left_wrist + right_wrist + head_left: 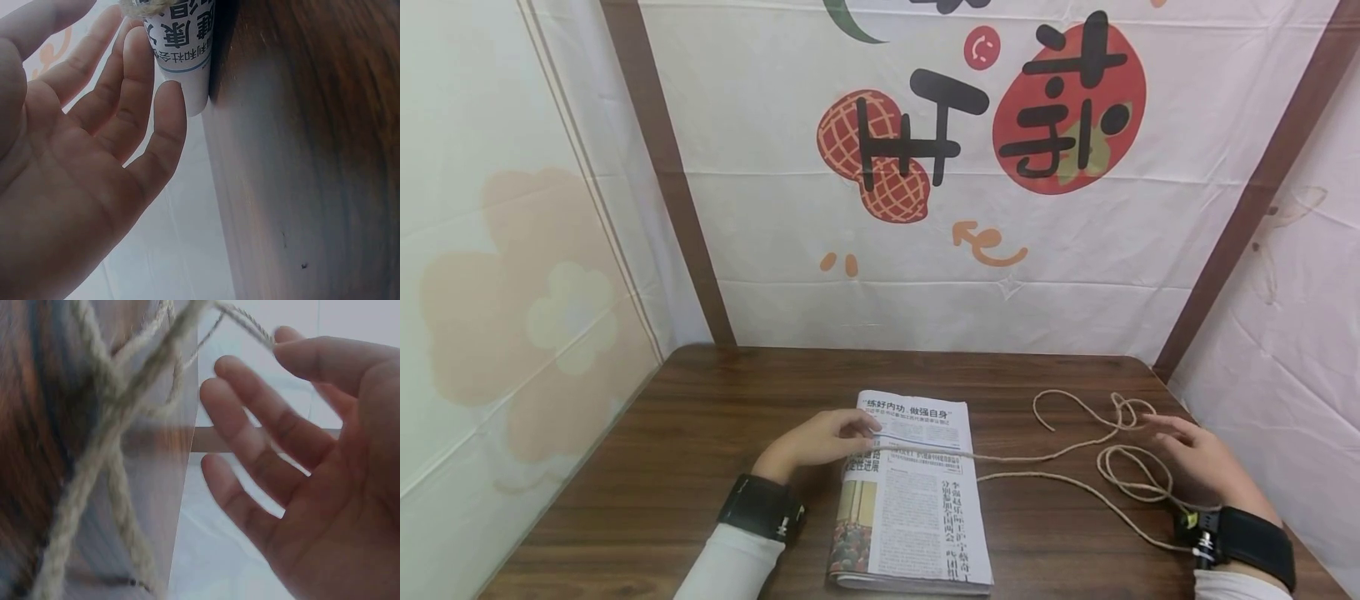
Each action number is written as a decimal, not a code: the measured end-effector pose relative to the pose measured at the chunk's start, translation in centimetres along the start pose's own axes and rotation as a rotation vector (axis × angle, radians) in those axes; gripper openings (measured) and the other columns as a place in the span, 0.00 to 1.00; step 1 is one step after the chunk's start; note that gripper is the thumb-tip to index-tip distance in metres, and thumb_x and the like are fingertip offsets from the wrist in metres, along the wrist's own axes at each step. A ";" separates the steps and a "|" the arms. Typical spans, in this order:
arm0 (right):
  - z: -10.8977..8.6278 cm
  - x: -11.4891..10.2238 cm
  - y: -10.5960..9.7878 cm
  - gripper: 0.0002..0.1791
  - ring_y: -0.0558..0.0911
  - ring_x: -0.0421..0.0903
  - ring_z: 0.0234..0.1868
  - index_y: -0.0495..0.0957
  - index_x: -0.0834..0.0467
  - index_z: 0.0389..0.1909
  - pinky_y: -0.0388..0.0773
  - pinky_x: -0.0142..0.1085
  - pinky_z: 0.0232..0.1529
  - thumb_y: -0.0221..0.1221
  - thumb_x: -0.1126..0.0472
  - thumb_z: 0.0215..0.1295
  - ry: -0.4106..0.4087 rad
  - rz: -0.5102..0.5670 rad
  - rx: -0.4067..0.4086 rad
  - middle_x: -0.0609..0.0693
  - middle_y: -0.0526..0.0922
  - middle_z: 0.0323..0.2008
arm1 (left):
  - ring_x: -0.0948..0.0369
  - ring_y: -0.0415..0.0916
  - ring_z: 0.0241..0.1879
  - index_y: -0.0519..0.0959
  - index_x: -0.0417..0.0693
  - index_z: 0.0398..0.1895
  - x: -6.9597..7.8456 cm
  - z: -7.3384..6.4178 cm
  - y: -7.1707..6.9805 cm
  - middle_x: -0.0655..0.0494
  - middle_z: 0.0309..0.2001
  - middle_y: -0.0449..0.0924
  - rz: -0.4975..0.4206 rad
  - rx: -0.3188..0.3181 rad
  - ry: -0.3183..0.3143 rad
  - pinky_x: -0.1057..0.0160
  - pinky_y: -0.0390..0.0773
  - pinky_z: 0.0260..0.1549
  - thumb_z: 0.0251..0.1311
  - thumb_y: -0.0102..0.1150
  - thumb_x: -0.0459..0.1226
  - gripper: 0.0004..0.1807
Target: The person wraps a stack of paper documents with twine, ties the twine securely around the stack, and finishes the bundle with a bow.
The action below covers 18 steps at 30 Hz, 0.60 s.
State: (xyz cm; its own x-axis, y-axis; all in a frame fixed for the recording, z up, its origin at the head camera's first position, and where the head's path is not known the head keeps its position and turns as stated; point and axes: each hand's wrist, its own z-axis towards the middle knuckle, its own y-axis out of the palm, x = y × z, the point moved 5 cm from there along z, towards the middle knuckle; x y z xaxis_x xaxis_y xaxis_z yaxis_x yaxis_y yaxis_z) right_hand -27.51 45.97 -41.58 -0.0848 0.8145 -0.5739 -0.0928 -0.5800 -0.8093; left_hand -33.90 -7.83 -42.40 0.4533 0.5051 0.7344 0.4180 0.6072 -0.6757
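A folded newspaper (917,525) lies on the table with twine (1000,459) running across its upper part. A second strand comes out from its right side. My left hand (820,438) is at the newspaper's left edge, its fingers loosely bent beside the rounded fold (181,56) in the left wrist view. Over on the right, my right hand (1202,457) pinches the twine between thumb and index finger. Its other fingers are spread, and thick blurred strands (81,481) cross close to the right wrist camera. The underside of the newspaper is hidden.
Loose loops of twine (1138,492) lie on the brown wooden table (730,392) near my right hand. A printed white cloth (760,208) hangs behind the table, with more cloth at both sides. Each wrist wears a black strap (1255,546).
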 end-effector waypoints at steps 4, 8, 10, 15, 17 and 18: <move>-0.4 0.5 -0.2 0.21 0.83 0.51 0.38 0.72 0.71 0.57 0.78 0.40 0.37 0.55 0.57 0.74 0.043 0.038 -0.042 0.62 0.84 0.41 | 0.55 0.77 0.51 0.80 0.47 0.56 -0.1 0.1 0.0 0.56 0.47 0.81 0.000 -0.003 -0.003 0.48 0.75 0.53 0.68 0.61 0.44 0.18; -0.8 0.6 0.1 0.20 0.78 0.44 0.39 0.79 0.65 0.46 0.75 0.40 0.39 0.60 0.50 0.70 0.111 0.036 -0.214 0.52 0.82 0.38 | 0.56 0.77 0.49 0.80 0.47 0.56 -0.1 0.1 0.0 0.57 0.46 0.81 0.006 -0.003 -0.001 0.49 0.75 0.51 0.68 0.60 0.45 0.18; -1.0 0.5 0.6 0.19 0.77 0.44 0.39 0.80 0.64 0.44 0.74 0.39 0.40 0.61 0.50 0.69 0.119 0.071 -0.323 0.50 0.82 0.38 | 0.57 0.77 0.49 0.80 0.47 0.56 -0.1 0.1 0.0 0.58 0.46 0.81 0.008 -0.002 -0.002 0.50 0.75 0.50 0.67 0.61 0.45 0.19; -1.5 -0.1 2.0 0.20 0.77 0.43 0.36 0.77 0.71 0.43 0.75 0.35 0.37 0.63 0.55 0.67 0.115 0.278 -0.514 0.49 0.81 0.36 | 0.58 0.77 0.49 0.80 0.49 0.56 -0.2 0.1 0.0 0.59 0.46 0.81 0.010 0.004 -0.012 0.51 0.76 0.50 0.67 0.61 0.46 0.18; -1.7 -0.2 2.2 0.19 0.77 0.42 0.36 0.76 0.71 0.43 0.74 0.34 0.37 0.64 0.56 0.67 0.113 0.315 -0.546 0.48 0.81 0.35 | 0.58 0.77 0.49 0.80 0.50 0.55 -0.2 0.0 0.0 0.59 0.46 0.81 0.010 0.006 -0.016 0.51 0.76 0.50 0.67 0.61 0.46 0.17; -1.7 -0.2 2.2 0.19 0.76 0.41 0.35 0.77 0.71 0.42 0.73 0.34 0.36 0.64 0.56 0.66 0.108 0.308 -0.550 0.47 0.80 0.34 | 0.58 0.77 0.49 0.80 0.50 0.55 -0.3 0.0 0.1 0.59 0.46 0.81 0.009 0.005 -0.018 0.51 0.76 0.50 0.67 0.61 0.45 0.17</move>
State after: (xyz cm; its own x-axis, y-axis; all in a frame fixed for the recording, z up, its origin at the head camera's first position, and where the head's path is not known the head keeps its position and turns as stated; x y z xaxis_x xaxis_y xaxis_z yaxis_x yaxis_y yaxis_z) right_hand -25.96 44.54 -43.46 0.0768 0.6255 -0.7764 0.4447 -0.7185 -0.5349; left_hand -34.00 -7.92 -42.65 0.4428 0.5214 0.7294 0.4099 0.6058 -0.6819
